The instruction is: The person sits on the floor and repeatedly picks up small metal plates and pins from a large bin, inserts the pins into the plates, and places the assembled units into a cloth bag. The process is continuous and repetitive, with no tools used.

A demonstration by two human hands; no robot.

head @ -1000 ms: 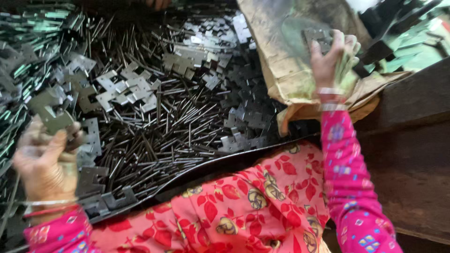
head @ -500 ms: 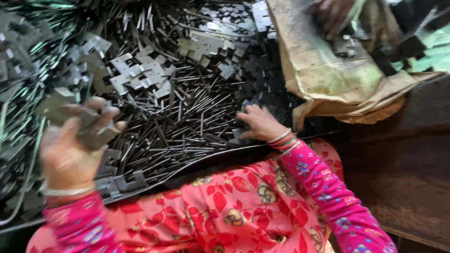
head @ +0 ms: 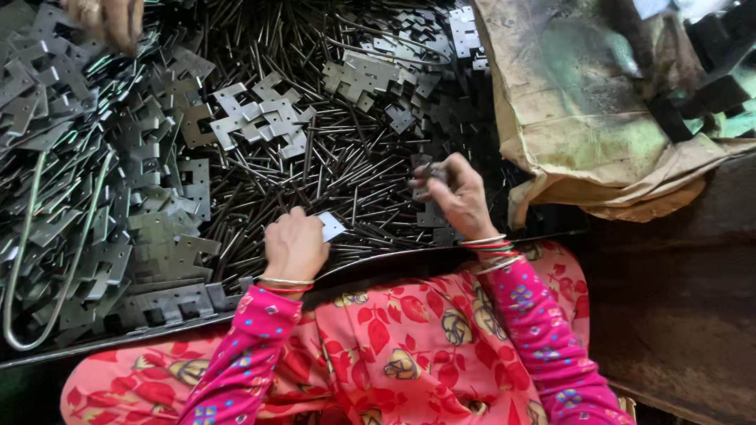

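Note:
A large dark tray (head: 118, 342) lies before me, heaped with thin metal pins (head: 370, 197) and flat grey hinge plates (head: 260, 118). My left hand (head: 293, 245) is closed around one hinge plate (head: 331, 227), whose pale corner sticks out to the right of my fingers. My right hand (head: 453, 193) rests on the pile near the tray's front edge and pinches a thin metal pin (head: 425, 169) between its fingertips. Both wrists wear bangles above pink patterned sleeves.
A crumpled brown sack (head: 598, 118) holding dark metal pieces lies at the right. Another person's hand (head: 106, 20) reaches into the pile at the top left. A bent wire loop (head: 24, 260) lies over the plates at left. My red flowered lap (head: 394, 346) fills the foreground.
My left hand came in from the far left to the tray's front edge with a plate. My right hand left the sack and came down onto the pins.

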